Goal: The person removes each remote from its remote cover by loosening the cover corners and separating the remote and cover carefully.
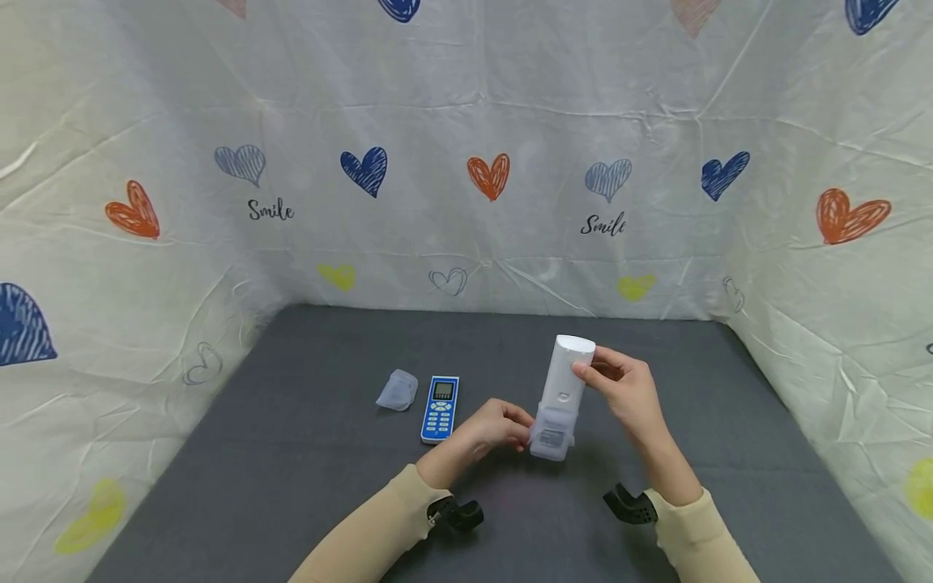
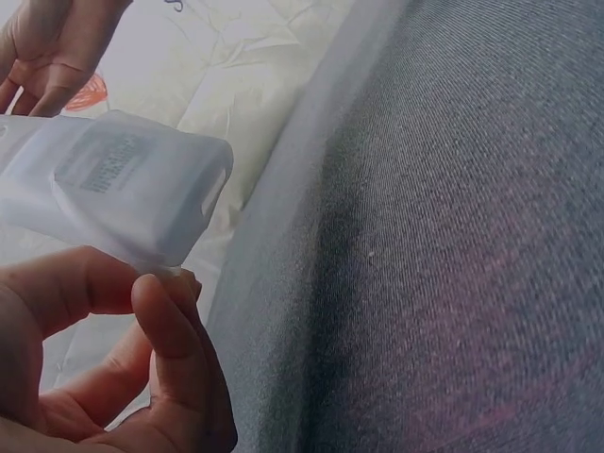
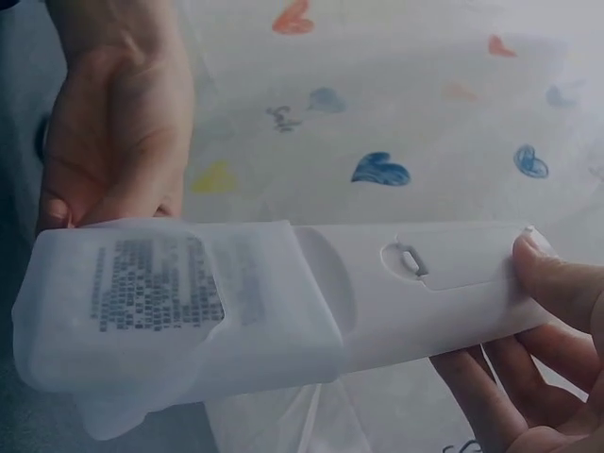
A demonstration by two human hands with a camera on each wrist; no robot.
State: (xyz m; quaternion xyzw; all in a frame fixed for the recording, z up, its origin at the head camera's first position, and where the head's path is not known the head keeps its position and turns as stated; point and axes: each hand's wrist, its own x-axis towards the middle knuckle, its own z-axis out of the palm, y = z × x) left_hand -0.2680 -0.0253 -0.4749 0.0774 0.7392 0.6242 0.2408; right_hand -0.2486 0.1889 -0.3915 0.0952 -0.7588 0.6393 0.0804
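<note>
A white remote control [image 1: 564,377] is held above the grey table, back side up, with a translucent silicone cover [image 1: 551,433] over its near end. My right hand [image 1: 619,387] grips the far end of the remote [image 3: 444,283]. My left hand [image 1: 503,425] pinches the edge of the cover [image 2: 142,189] between thumb and fingers [image 2: 165,321]. In the right wrist view the cover [image 3: 179,311] wraps about a third of the remote, and a label shows through it.
A blue remote [image 1: 440,407] lies on the grey table [image 1: 291,453] left of my hands, with a second translucent cover [image 1: 397,390] beside it. Cloth walls printed with hearts [image 1: 488,174] close in the table on three sides.
</note>
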